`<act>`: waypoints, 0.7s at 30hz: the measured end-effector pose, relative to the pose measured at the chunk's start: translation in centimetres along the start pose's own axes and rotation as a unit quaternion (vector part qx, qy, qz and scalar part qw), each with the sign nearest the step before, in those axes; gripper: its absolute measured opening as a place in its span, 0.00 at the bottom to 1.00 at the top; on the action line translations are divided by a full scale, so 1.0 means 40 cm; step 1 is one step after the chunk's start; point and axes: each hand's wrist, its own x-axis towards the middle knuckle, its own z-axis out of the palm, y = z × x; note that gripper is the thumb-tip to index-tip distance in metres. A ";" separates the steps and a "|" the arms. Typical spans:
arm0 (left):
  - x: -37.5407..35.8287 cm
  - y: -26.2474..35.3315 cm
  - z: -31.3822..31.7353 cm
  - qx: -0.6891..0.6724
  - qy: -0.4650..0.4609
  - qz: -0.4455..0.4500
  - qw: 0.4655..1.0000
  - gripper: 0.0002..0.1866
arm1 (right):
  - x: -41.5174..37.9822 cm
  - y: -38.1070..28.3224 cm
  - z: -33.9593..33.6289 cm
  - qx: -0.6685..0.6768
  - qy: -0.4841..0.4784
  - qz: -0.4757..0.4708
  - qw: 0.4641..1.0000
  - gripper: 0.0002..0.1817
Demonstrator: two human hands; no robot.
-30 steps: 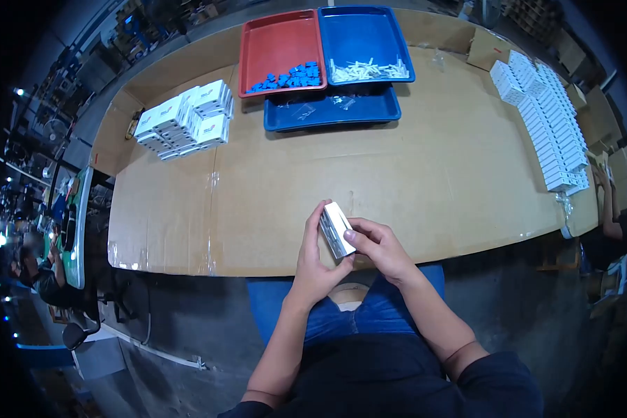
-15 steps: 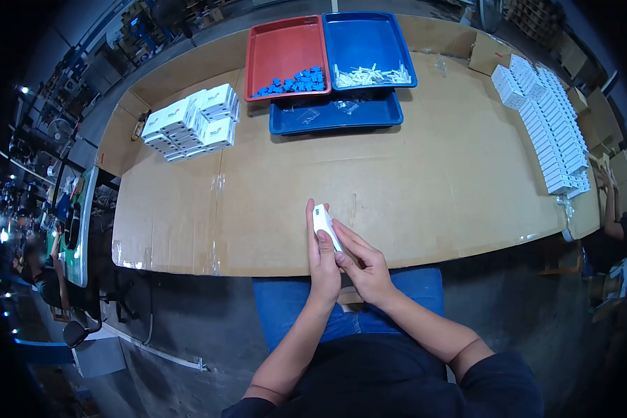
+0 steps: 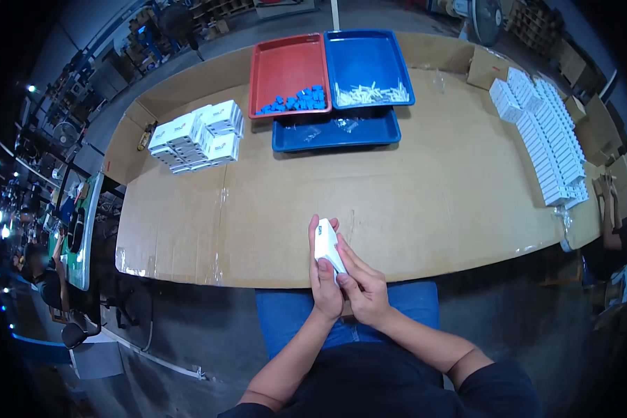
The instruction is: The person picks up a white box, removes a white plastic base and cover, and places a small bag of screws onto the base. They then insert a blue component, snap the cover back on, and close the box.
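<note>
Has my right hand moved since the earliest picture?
Yes: against the near table edge, your right hand has shifted toward you and slightly left.

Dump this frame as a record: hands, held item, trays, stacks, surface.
left_hand: left hand on the white box
right_hand: right hand on the same box
held_item: white box, between both hands
red_tray: red tray holding blue pieces
blue_tray: upper blue tray, right of red, holding white pieces
front_tray: lower blue tray, clear plastic bits inside
stack_left: stacked white boxes
stack_right: rows of white boxes
surface: cardboard-covered table
</note>
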 end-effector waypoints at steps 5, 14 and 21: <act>-0.016 0.009 0.022 -0.055 -0.007 -0.024 0.998 0.54 | -0.015 -0.011 -0.019 0.006 0.018 0.003 1.000 0.25; -0.009 0.011 0.014 -0.061 -0.029 -0.023 0.997 0.52 | -0.001 0.013 -0.046 0.122 0.011 0.046 0.991 0.23; -0.036 0.019 -0.003 0.142 -0.067 0.055 0.986 0.60 | 0.001 -0.015 -0.061 0.235 -0.001 0.263 0.936 0.25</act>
